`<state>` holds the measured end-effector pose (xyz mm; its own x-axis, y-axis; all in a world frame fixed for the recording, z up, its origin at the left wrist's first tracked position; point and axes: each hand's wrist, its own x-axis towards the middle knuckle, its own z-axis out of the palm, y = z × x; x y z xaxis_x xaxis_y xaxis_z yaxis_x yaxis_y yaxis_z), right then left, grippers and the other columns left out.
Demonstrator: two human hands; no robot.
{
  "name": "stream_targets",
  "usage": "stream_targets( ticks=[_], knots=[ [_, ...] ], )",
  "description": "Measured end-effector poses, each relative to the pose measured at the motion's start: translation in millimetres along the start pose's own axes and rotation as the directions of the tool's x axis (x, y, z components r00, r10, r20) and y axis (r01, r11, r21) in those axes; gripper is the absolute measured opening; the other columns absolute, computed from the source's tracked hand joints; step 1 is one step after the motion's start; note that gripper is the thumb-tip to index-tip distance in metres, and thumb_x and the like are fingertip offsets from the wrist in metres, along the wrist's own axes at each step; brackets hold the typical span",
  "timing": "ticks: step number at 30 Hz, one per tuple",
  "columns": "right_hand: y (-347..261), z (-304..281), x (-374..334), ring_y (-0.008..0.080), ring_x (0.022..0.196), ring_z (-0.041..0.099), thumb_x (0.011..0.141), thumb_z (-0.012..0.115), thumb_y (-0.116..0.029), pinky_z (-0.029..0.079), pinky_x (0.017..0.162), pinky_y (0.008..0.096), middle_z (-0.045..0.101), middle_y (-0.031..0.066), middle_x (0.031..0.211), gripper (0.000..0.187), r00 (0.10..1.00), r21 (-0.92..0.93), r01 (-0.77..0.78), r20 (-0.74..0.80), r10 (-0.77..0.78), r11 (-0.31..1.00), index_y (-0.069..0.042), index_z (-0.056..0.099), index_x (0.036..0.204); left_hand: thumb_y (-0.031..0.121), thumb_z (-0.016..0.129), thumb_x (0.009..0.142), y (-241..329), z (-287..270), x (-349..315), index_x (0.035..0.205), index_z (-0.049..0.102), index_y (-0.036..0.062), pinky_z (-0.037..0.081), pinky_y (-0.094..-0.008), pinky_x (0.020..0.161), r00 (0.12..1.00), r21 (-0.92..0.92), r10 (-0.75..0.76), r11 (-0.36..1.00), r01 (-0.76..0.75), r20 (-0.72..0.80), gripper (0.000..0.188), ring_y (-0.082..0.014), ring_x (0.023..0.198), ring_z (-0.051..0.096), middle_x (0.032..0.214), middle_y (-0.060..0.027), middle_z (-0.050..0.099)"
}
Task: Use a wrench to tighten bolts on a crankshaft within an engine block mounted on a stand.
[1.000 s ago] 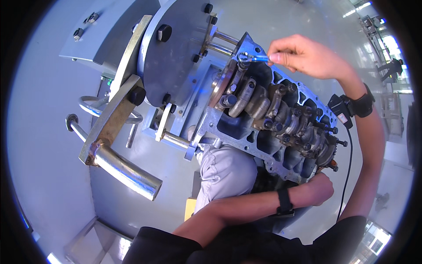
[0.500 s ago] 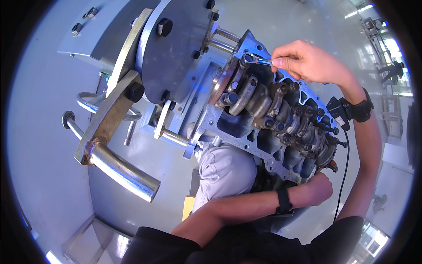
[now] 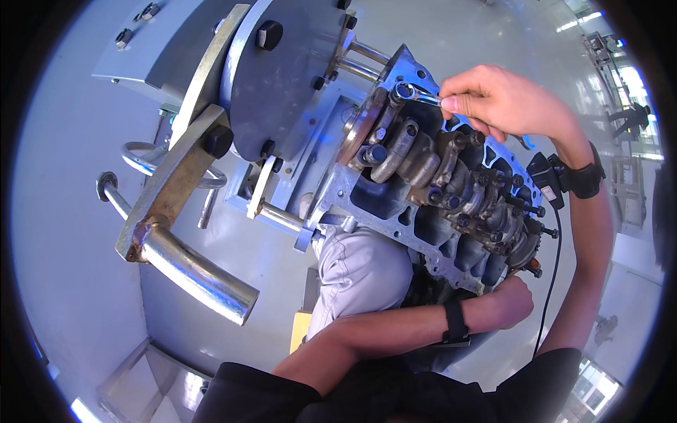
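Note:
My right hand (image 3: 486,101) is closed around a shiny wrench (image 3: 425,96), thumb and forefinger pinching its shaft. The ring end sits over a bolt head (image 3: 404,91) at the far end of the crankshaft (image 3: 417,166). That crankshaft lies in an upturned engine block (image 3: 367,206), among bearing caps with dark bolts. A blue-lit metal tip (image 3: 527,142) shows below my right wrist; whether it belongs to the wrench I cannot tell. Curled at the block's near right end is my left hand (image 3: 513,302). Its fingers are mostly hidden, as is whatever they grip.
The block is bolted by metal rods to the round plate (image 3: 278,84) of a stand. A thick crank handle (image 3: 201,275) juts out at left. My grey-clad knee (image 3: 360,271) is under the block. A black cable (image 3: 553,282) hangs from the device at my right wrist.
My right hand has moved slightly toward me, and the wrench shaft has swung a little with it. The ring end stays at the same bolt. My left hand has not visibly moved.

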<state>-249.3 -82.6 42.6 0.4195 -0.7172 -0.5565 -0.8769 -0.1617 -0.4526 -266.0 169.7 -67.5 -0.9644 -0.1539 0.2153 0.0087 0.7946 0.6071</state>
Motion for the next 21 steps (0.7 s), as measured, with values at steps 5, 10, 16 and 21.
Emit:
stream_targets(
  ticks=[5,10,16,21],
  knots=[
    [5.2,-14.0,13.9,0.0098,0.046,0.050,0.102,0.054,-0.033,0.041,0.047,0.0273,0.053,0.0020,0.057,0.032,0.996,-0.106,-0.051,0.061,0.058,0.993,-0.006,0.069,0.092,0.020,0.069,0.081,-1.5,-3.5,3.5,0.094,0.078,0.0125,0.051,-0.0364,0.074,0.989,-0.029,0.003,1.000,0.001,0.145,0.017,-0.0241,0.091,0.072,0.096,-0.0052,0.075],
    [19.4,-31.6,39.2,0.0217,0.069,0.056,0.097,0.060,-0.037,0.043,0.066,0.0359,0.056,0.0091,0.067,0.036,0.962,-0.384,0.168,-0.138,-0.236,0.908,-0.004,0.071,0.089,0.016,0.069,0.074,1.6,10.5,2.5,0.072,0.075,0.0111,0.046,-0.0350,0.061,0.998,0.047,0.039,0.998,-0.037,-0.044,0.007,-0.0200,0.067,0.067,0.070,-0.0036,0.070],
    [-2.4,-39.2,67.8,0.0329,0.073,0.063,0.086,0.073,-0.031,0.050,0.069,0.0413,0.068,0.0175,0.077,0.035,0.884,-0.409,0.373,-0.115,-0.453,0.833,0.004,0.071,0.084,0.019,0.068,0.081,0.4,9.7,7.0,0.092,0.078,0.0128,0.049,-0.0375,0.077,0.986,0.008,0.024,1.000,-0.026,0.165,0.016,-0.0225,0.089,0.072,0.093,-0.0040,0.075],
    [18.4,-32.7,62.9,0.0142,0.066,0.047,0.100,0.058,-0.034,0.039,0.062,0.0306,0.052,0.0029,0.069,0.034,0.882,-0.127,0.360,-0.275,-0.382,0.924,0.000,0.064,0.099,0.020,0.068,0.080,3.3,10.7,9.4,0.091,0.078,0.0130,0.049,-0.0380,0.077,0.987,0.021,-0.012,1.000,0.009,0.161,0.016,-0.0228,0.088,0.072,0.092,-0.0040,0.075]
  ],
)
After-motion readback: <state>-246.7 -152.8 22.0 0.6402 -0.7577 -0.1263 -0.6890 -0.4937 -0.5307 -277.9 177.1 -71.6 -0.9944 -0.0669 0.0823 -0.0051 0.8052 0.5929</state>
